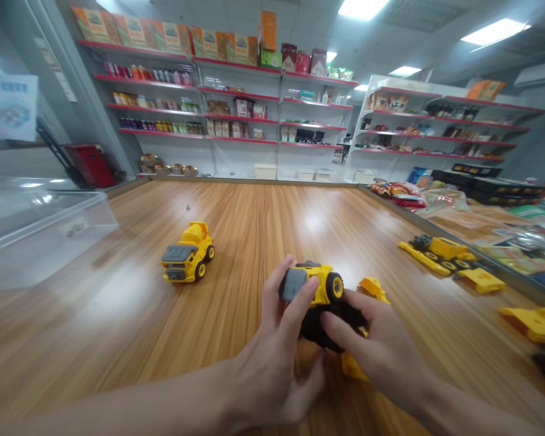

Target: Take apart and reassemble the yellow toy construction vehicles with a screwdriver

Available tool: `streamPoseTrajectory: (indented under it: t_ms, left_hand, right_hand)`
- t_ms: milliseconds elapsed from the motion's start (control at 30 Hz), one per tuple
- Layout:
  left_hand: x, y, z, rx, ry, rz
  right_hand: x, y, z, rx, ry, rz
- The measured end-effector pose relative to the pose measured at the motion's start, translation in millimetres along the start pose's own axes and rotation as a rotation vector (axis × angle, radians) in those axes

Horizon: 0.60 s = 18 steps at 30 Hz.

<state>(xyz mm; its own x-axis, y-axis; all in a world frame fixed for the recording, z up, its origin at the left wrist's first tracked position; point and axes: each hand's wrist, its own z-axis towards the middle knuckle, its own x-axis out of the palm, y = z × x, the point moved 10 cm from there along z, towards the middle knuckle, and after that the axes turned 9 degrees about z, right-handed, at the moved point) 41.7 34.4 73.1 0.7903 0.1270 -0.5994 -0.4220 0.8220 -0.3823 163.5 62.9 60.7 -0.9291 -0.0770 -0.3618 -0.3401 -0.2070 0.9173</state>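
Note:
Above the wooden table [236,236], my left hand [272,351] is closed around the grey-windowed cab of a yellow toy truck [321,292]. My right hand [381,333] grips the dark underside and rear of the same truck, thumb pressed on the black part. One black wheel with a yellow hub faces right. Yellow parts [373,287] show behind and below my right hand, partly hidden by it; whether they join the truck I cannot tell. A yellow toy cement mixer truck [188,253] with a grey windshield stands upright to the left of my hands.
At the right lie a yellow and black toy chassis [445,251], a yellow piece [481,280] and another yellow part [533,323]. A clear plastic bin [45,236] stands at the left edge. Bagged goods [454,206] lie beyond the right border. Stocked shelves [240,115] line the back.

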Motion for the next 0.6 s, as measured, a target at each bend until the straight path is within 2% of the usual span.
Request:
streamPoseTrajectory:
  t_ms: [100, 200, 333, 500, 600]
  left_hand:
    - [-10.1, 2, 4, 0.017, -0.047, -0.101]
    - [-15.6, 13, 7, -0.010, -0.094, -0.113]
    - [-6.0, 22, 9, -0.040, -0.040, -0.214]
    - [-11.9, 38, 5, -0.195, -0.161, -0.203]
    - [-8.7, 46, 1, -0.283, -0.148, -0.226]
  right_hand:
    - [-5, -5, 3, 0.051, 0.029, 0.166]
    - [-1, -10, 5, 0.077, 0.113, 0.219]
    - [6, -15, 4, 0.100, 0.206, 0.170]
    - [-3, 2, 0, -0.052, 0.125, 0.042]
    - [-3, 6, -3, -0.104, 0.085, -0.069]
